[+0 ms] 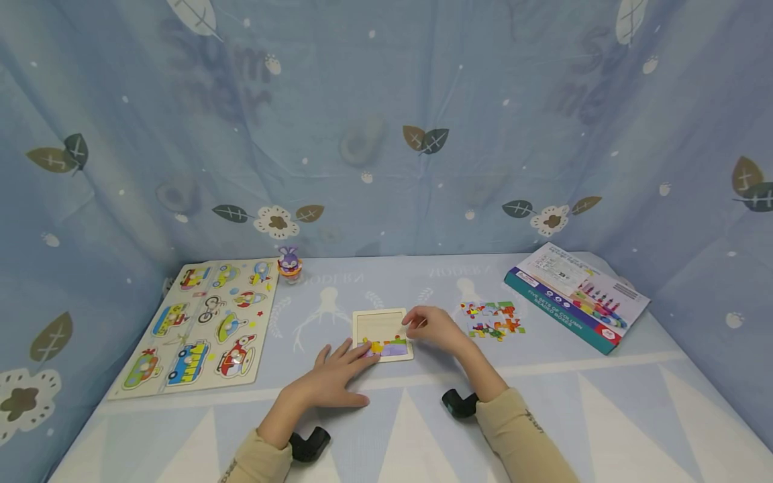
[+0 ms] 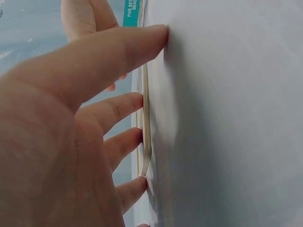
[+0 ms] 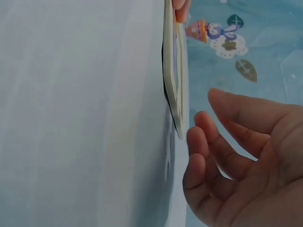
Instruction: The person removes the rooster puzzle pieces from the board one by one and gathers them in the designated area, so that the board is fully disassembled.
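Note:
A small wooden jigsaw tray (image 1: 379,325) lies flat before me, with colourful joined pieces (image 1: 394,347) along its near part and bare wood beyond. My left hand (image 1: 335,377) is spread on the table, its fingertips resting on the tray's near-left corner. In the left wrist view three fingers touch the tray edge (image 2: 146,109), and the thumb reaches to the table. My right hand (image 1: 436,327) hovers at the tray's right edge, fingers loosely bent. The right wrist view shows its thumb apart from the fingers and nothing visible between them. Loose jigsaw pieces (image 1: 494,319) lie to its right.
A large vehicle puzzle board (image 1: 205,320) lies on the left. Behind its far corner stands a purple rabbit figure (image 1: 290,264). A bead-set box (image 1: 576,295) sits at the far right. A blue patterned curtain (image 1: 374,194) hangs behind the table.

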`<state>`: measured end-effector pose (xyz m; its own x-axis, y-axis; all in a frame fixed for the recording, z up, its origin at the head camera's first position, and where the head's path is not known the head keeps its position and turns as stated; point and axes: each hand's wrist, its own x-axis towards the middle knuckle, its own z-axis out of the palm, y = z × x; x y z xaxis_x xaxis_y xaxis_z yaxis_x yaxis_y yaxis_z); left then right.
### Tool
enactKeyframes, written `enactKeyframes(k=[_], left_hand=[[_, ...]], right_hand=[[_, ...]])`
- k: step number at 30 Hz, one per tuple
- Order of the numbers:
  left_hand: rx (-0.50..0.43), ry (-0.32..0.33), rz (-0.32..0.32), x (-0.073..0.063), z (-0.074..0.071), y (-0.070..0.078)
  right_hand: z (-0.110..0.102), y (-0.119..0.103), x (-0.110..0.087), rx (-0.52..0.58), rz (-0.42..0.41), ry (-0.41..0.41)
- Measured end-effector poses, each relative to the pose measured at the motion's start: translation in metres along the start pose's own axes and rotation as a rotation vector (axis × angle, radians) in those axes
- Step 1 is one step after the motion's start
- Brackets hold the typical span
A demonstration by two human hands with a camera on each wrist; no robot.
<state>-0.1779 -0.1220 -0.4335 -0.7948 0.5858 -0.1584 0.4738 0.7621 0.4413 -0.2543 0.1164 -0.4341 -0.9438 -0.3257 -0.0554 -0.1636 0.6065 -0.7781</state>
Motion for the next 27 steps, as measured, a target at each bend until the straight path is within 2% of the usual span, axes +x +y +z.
enactKeyframes(k=[6,11,19,22,27], left_hand=[[0.003,0.0,0.0,-0.001,-0.001,0.001],[0.005,0.0,0.008,-0.001,-0.001,0.002],[0.004,0.003,0.007,-0.001,0.0,0.001],[0.0,0.005,0.009,0.0,0.0,0.001],[0.008,0.004,0.007,0.0,0.001,-0.001]], right_hand=[[0.007,-0.007,-0.002,-0.115,0.001,-0.111],[0.01,-0.01,-0.002,-0.195,0.028,-0.145],[0.011,-0.013,-0.001,-0.189,0.041,-0.14],[0.011,-0.013,0.0,-0.179,0.019,-0.142],[0.009,-0.012,0.001,-0.095,-0.033,-0.132]])
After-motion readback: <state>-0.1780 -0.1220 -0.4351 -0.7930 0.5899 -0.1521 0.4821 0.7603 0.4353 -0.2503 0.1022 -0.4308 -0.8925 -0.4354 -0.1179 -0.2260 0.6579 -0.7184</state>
